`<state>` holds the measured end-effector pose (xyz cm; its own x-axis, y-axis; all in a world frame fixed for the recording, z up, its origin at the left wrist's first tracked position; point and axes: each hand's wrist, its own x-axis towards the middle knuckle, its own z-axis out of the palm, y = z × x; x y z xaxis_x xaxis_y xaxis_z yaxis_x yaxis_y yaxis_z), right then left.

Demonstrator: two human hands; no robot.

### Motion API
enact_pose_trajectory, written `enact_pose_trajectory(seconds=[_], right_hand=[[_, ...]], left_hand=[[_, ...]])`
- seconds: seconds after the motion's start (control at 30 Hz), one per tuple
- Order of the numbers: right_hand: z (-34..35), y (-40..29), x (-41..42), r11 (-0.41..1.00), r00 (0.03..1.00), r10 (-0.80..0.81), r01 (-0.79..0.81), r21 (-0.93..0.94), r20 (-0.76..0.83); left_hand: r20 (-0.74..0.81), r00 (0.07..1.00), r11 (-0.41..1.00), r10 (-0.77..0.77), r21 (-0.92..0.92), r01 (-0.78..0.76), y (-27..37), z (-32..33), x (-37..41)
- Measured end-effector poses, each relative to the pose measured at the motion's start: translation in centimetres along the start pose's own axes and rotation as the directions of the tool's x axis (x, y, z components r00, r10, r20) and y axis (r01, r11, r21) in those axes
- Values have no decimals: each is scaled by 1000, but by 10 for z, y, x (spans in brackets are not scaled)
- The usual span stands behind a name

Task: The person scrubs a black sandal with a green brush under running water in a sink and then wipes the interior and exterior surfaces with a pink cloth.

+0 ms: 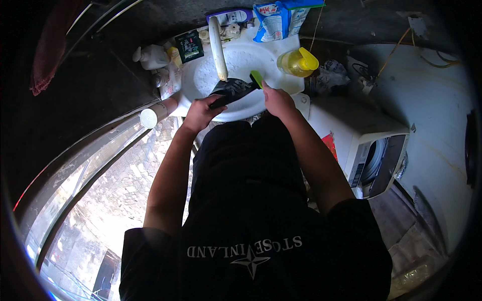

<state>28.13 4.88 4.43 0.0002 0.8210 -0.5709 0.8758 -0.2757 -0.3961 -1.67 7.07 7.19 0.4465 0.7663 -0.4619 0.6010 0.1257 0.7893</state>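
Note:
My left hand [201, 113] grips the near left end of a glossy black item [234, 90], which looks like a shoe; its exact kind is hard to tell. A green-backed scrub brush [257, 78] with dark bristles is in my right hand [279, 101], its head against the item's far right end. Both are held over the white washbasin [260, 107], whose bowl has suds or droplets on its far side. Just above the black item ends the spout of a pale faucet [218, 52]. No running water can be made out.
Right of the bowl stands a yellow pump bottle [295, 63]. Along the back lie a blue detergent bag [273, 22], a purple tube [230, 17] and a dark green sachet [189, 46]. A white pump bottle [152, 56] and a pipe [160, 112] are left; a white appliance [361, 139] stands right.

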Motion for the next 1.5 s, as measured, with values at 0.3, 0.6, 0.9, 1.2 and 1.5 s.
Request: enact_pose_trajectory(seconds=[0.3, 0.6, 0.9, 1.2, 1.5], right_hand=[[-15, 12, -10, 964, 994, -98, 82, 255, 50], [9, 25, -19, 889, 998, -1, 29, 456, -62], [37, 25, -17, 856, 992, 84, -23, 516, -96], [46, 28, -18, 922, 990, 30, 27, 387, -140], [50, 13, -4, 980, 996, 81, -72, 186, -37]], left_hand=[[-463, 777, 892, 426, 360, -275, 18, 8, 27], [-653, 710, 948, 264, 38, -317, 26, 40, 63], [-608, 790, 870, 82, -342, -354, 33, 49, 85], [-605, 791, 774, 97, -454, -441, 49, 50, 87], [-445, 873, 685, -201, -701, -199, 8, 29, 84]])
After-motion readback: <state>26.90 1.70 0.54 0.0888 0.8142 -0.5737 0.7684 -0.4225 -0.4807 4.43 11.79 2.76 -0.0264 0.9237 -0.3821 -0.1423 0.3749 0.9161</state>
